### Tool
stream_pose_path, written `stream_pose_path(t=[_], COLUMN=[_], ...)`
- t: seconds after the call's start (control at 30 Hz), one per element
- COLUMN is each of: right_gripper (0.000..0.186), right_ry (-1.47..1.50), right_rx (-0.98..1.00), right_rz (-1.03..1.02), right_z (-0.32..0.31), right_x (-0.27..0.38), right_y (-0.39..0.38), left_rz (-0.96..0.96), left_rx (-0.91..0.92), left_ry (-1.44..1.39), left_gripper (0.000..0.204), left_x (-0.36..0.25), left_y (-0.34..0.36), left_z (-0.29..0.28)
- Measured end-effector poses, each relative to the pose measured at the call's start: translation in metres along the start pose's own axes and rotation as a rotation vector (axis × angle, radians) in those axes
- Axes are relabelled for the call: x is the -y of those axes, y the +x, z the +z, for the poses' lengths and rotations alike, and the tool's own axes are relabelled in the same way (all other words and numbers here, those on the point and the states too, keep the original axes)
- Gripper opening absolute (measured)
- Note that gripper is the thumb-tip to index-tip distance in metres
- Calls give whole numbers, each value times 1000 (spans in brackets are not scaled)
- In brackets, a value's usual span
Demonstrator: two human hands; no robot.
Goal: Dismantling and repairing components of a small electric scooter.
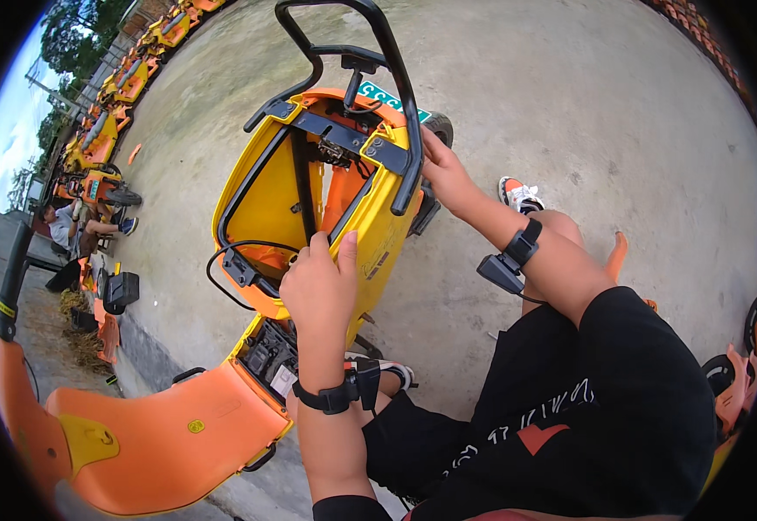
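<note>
In front of me stands the yellow and orange rear body (377, 260) of a scooter, its upper opening exposing a hollow inside. My left hand (319, 282) is at the near rim of this opening, thumb raised and fingers curled; whatever lies inside the fingers is hidden. A thin black cable (213, 260) loops out beside that hand. My right hand (450, 178) reaches to the far right side of the body, next to the black tubular grab rail (409, 113). Its fingers bend in behind the rail and are partly covered. A black bracket (331, 130) crosses the opening.
The orange front panel (170, 434) and handlebar (18, 269) extend to the lower left. A green plate (378, 92) and rear wheel (438, 127) are at the back. Parked scooters (101, 130) line the left; a person (62, 227) sits there. Loose orange parts (617, 254) lie on the concrete.
</note>
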State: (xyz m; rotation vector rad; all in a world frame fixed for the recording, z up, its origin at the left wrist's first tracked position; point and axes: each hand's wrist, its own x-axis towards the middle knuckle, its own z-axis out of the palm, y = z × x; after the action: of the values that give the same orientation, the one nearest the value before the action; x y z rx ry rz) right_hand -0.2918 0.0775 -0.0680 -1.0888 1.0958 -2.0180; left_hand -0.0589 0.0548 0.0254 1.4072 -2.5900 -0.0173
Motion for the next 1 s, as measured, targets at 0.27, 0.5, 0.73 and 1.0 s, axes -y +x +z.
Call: stream_pose_path(t=[0.27, 0.5, 0.73, 1.0], right_gripper=[35, 41, 43, 44], right_ry=[859, 846, 1017, 1108], right_rx=[-371, -478, -453, -549], right_rz=[-9, 46, 97, 255], right_z=[-95, -7, -14, -52], right_x=[23, -16, -6, -8], right_y=[52, 62, 57, 64], left_rz=[85, 23, 97, -13], left_rx=[-132, -70, -197, -103], left_ry=[36, 106, 105, -21], left_gripper=[49, 52, 47, 49], left_x=[3, -5, 1, 5], left_y=[2, 2, 0, 4], left_z=[7, 8, 11, 7])
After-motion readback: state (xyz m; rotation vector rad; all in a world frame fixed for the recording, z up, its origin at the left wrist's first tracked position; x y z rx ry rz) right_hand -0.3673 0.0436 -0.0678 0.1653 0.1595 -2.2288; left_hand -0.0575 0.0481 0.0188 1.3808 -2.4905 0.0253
